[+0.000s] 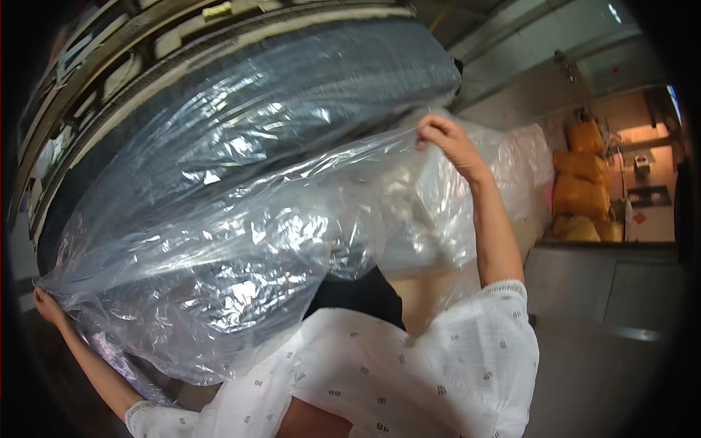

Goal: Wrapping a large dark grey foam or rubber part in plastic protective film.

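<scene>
A clear plastic sheet lies nearside of a long grey bundle, pinched at its far edge by the right hand and at one end by the left hand; seemingly spreading, next calling for an even pull

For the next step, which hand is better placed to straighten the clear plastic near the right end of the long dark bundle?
Probably the right hand: it pinches the clear plastic near that end of the bundle, while the left hand holds it at the far left.
</scene>
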Demonstrator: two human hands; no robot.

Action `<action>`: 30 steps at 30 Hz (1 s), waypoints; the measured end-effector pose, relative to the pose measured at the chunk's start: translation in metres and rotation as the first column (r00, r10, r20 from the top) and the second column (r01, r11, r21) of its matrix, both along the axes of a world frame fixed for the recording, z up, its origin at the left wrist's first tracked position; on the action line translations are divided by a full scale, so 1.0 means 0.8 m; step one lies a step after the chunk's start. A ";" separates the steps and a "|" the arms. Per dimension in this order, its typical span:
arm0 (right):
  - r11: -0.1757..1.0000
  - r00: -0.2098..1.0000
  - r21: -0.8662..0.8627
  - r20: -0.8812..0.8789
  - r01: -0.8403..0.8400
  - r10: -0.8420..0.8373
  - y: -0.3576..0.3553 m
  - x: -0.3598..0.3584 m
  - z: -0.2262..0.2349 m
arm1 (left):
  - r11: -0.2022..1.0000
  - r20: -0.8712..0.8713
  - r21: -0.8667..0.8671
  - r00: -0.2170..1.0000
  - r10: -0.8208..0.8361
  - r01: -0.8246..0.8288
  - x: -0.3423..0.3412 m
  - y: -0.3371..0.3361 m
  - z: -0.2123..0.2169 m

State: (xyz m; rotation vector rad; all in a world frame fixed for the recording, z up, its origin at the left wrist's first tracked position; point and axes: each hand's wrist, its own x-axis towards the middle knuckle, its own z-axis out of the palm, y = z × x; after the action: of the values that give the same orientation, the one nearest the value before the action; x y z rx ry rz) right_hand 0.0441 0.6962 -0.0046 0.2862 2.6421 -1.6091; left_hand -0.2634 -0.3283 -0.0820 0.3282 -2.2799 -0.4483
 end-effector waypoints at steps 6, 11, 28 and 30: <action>0.906 0.888 0.335 -0.453 0.258 -0.085 0.014 -0.143 0.046 | 0.992 0.000 0.087 0.996 0.091 -0.090 0.008 0.038 -0.008; 0.727 0.913 0.592 -0.390 0.349 -0.120 -0.019 -0.222 0.011 | 0.695 -0.166 0.692 0.980 -0.108 0.194 0.075 -0.014 0.043; 0.830 0.957 0.521 -0.083 -0.197 0.280 0.063 -0.257 0.017 | 0.918 0.251 0.390 0.950 -0.187 0.077 0.246 -0.017 0.073; 0.972 0.904 0.221 -0.426 0.086 0.017 0.049 -0.252 0.048 | 0.778 0.076 0.615 0.974 -0.215 0.124 0.205 -0.023 0.093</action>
State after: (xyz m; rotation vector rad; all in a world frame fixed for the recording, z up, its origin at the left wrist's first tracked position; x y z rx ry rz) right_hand -0.1576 0.7357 0.0337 -0.0233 3.1796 -1.5116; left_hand -0.0991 -0.3467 -0.0077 0.4832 -2.2544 -1.3073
